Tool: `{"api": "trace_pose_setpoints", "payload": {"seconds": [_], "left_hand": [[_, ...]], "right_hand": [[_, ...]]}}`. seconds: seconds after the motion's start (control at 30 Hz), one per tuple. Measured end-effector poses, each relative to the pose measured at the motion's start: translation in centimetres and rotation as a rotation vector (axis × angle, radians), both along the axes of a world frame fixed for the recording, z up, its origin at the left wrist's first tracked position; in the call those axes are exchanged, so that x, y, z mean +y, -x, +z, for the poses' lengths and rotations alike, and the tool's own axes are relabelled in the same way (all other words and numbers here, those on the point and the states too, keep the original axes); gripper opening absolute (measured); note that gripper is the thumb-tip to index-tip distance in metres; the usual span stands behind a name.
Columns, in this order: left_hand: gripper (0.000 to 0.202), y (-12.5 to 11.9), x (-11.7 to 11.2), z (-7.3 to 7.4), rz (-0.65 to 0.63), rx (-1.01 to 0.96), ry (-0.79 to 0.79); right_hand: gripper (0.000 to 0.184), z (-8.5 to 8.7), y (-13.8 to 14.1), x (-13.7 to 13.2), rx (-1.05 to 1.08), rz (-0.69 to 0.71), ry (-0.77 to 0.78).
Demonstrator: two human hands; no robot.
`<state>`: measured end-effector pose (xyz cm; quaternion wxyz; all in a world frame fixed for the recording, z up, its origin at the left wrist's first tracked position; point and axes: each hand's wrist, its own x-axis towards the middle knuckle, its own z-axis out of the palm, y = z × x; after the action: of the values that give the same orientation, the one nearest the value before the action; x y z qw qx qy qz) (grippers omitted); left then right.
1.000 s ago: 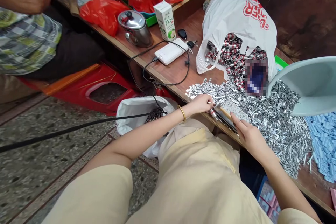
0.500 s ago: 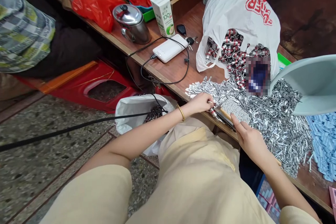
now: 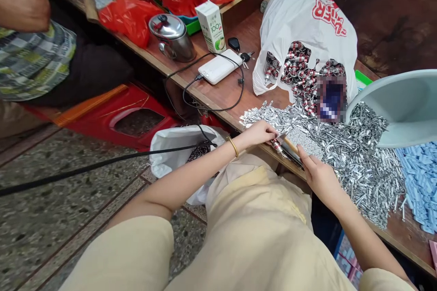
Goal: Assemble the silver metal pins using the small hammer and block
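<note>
My left hand (image 3: 261,133) is closed in a pinch at the table's front edge. Its fingertips hold a small red-and-silver metal fitting (image 3: 276,146), partly hidden by the fingers. My right hand (image 3: 319,170) grips a long tool with a wooden strip (image 3: 291,146) and a dark metal edge; its exact kind is unclear. The tool's far end lies close to the fitting. Behind it, a speckled grey block (image 3: 307,142) sits among a heap of small silver metal strips (image 3: 358,163). More red-and-silver fittings (image 3: 302,66) spill from a white plastic bag (image 3: 307,13).
A grey-green basin (image 3: 409,104) tilts over the heap, near light-blue pieces (image 3: 419,186). Further left are a power bank (image 3: 220,67) with cable, keys (image 3: 246,57), a drink carton (image 3: 210,27) and a lidded metal cup (image 3: 175,41). A white-lined bin (image 3: 167,150) stands below; another person's arm (image 3: 23,0) is at upper left.
The view has shifted slightly. My two hands keep nearly the same place, with the tool still against the fitting. The other person's arm has come further into view.
</note>
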<state>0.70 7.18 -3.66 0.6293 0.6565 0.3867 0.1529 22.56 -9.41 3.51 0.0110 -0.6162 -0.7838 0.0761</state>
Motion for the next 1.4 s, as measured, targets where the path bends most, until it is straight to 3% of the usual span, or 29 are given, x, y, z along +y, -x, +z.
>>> {"api": "trace_pose_setpoints", "payload": {"seconds": [0.23, 0.37, 0.47, 0.53, 0.63, 0.77, 0.87, 0.93, 1.07, 1.17, 1.27, 1.4], "left_hand": [[0.026, 0.8, -0.3, 1.4, 0.037, 0.015, -0.033], [0.021, 1.5, -1.4, 2.3, 0.202, -0.14, 0.051], [0.027, 1.6, -2.0, 1.6, 0.223, -0.171, 0.078], [0.033, 1.4, -2.4, 0.9, 0.206, -0.171, -0.048], [0.023, 1.0, -3.3, -0.3, 0.264, -0.117, -0.469], [0.02, 0.5, -3.7, -1.9, 0.293, -0.128, -0.989], [0.021, 0.0, -3.3, -2.5, 0.264, -0.157, -1.174], [0.019, -0.3, -3.2, -2.5, 0.253, -0.149, -1.18], [0.013, -0.7, -3.7, -1.8, 0.289, -0.132, -1.015], [0.01, -0.7, -4.3, -1.7, 0.279, -0.167, -0.933], [0.009, -0.5, -4.6, -1.9, 0.253, -0.174, -0.879], [0.007, -0.3, -4.7, -2.0, 0.235, -0.17, -0.859]], "right_hand": [[0.057, -0.9, 0.0, -0.3, 0.014, -0.049, 0.01], [0.05, -2.6, -0.1, -0.6, -0.011, -0.253, -0.124], [0.052, -4.4, -0.4, -0.2, -0.092, -0.393, -0.209], [0.049, -5.1, -1.5, 0.1, -0.09, -0.425, -0.264], [0.031, -5.1, -5.1, 0.1, 0.011, -0.5, -0.404], [0.026, -5.1, -11.5, 0.4, 0.025, -0.785, -0.434], [0.016, -5.6, -14.2, 1.3, 0.097, -0.82, -0.282], [0.016, -5.8, -14.7, 1.8, 0.143, -0.769, -0.238], [0.018, -4.7, -14.0, 1.5, 0.204, -0.736, -0.275], [0.014, -3.4, -11.9, 0.5, 0.391, -0.776, -0.358], [0.015, -2.4, -7.7, 0.2, 0.622, -0.685, -0.317], [0.011, -2.8, -0.6, 1.9, 1.002, -0.393, -0.248]]}}
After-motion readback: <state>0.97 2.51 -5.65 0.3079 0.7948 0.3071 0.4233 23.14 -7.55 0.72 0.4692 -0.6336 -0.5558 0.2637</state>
